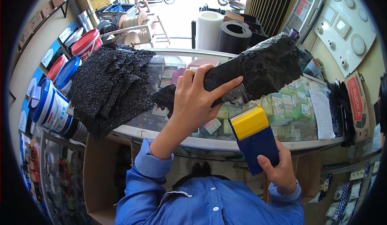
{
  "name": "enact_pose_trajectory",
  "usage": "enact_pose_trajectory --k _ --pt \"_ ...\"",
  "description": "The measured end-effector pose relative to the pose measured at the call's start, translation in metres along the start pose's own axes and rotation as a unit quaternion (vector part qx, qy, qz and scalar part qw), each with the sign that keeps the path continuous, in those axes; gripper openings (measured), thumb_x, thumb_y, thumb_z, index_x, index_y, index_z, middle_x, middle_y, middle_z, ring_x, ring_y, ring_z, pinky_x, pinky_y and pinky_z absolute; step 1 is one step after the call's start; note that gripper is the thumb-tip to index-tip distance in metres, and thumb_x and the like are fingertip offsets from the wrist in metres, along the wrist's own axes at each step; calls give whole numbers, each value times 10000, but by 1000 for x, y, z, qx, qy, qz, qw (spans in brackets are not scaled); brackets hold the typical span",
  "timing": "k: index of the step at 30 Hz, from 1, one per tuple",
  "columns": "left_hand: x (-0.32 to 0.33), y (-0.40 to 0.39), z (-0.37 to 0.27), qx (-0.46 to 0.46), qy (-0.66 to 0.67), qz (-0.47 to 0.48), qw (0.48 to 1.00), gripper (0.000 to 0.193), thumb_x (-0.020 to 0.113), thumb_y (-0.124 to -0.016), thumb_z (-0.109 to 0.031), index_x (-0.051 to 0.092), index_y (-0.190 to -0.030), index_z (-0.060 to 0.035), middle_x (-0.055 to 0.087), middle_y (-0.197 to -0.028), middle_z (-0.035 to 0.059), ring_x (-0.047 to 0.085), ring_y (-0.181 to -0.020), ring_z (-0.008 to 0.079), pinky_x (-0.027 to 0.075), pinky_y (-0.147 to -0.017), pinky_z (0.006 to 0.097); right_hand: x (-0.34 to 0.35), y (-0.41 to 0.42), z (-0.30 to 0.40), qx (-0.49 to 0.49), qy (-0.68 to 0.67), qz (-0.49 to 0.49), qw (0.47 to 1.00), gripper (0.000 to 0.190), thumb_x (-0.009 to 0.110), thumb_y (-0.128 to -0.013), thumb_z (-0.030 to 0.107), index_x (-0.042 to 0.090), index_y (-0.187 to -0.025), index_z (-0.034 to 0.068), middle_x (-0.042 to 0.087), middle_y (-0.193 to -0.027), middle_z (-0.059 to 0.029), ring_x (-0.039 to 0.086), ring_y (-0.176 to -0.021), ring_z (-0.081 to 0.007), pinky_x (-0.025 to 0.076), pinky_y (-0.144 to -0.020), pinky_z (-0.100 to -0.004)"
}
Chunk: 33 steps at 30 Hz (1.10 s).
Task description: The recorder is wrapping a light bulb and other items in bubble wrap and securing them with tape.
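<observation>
My left hand lies over a long package wrapped in black bubble wrap, its fingers spread across the near end; the package tilts up to the right above the glass counter. In my right hand is a blue tape dispenser with a yellow top, held upright just in front of the counter's near edge. A pile of black bubble wrap sheets covers the counter's left end and hangs over its edge. Whether the package rests on the glass is hard to tell.
Small boxes show through the glass. A sheet of paper lies at the counter's right end. White and black rolls stand behind it. Paint pails line the left wall, and an opened cardboard box stands below the counter.
</observation>
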<state>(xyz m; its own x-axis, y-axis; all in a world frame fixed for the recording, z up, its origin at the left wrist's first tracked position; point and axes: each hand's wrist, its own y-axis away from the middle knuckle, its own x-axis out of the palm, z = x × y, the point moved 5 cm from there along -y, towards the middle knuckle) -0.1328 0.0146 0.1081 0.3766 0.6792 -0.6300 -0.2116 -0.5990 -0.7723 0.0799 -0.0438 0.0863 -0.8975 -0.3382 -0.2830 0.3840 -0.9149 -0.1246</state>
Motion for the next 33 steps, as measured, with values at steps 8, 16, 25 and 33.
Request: enact_pose_trajectory --k 8,16,25,33 --pt "-22 2 43 -82 8 -44 996 680 710 -623 -86 576 -1233 -356 484 -1097 140 493 -931 296 426 -798 398 1 8 -3 33 -38 -3 999 292 690 -806 154 562 -971 -50 647 -754 -99 598 -669 -89 472 -594 -242" --pt "-16 11 34 -195 230 -7 954 663 688 -648 -34 579 -1245 -302 486 -1075 154 513 -970 295 421 -883 359 -7 -40 -4 15 132 18 991 280 671 -831 229 600 -909 -31 640 -696 -102 597 -607 -116 461 -549 -265" --pt "10 35 36 -243 560 135 780 616 570 -808 -30 399 -1394 -106 488 -1252 132 449 -1185 197 303 -1017 288 -8 -53 -4 12 150 80 985 313 684 -809 250 612 -900 -40 639 -687 -121 611 -597 -140 461 -541 -271" --pt "-2 77 39 -143 627 352 680 776 513 -891 -48 -19 -1454 4 129 -1520 123 125 -1390 208 124 -1107 319 -9 -40 12 -37 176 148 973 320 697 -783 250 607 -892 -37 609 -674 -129 628 -619 -209 459 -576 -310"
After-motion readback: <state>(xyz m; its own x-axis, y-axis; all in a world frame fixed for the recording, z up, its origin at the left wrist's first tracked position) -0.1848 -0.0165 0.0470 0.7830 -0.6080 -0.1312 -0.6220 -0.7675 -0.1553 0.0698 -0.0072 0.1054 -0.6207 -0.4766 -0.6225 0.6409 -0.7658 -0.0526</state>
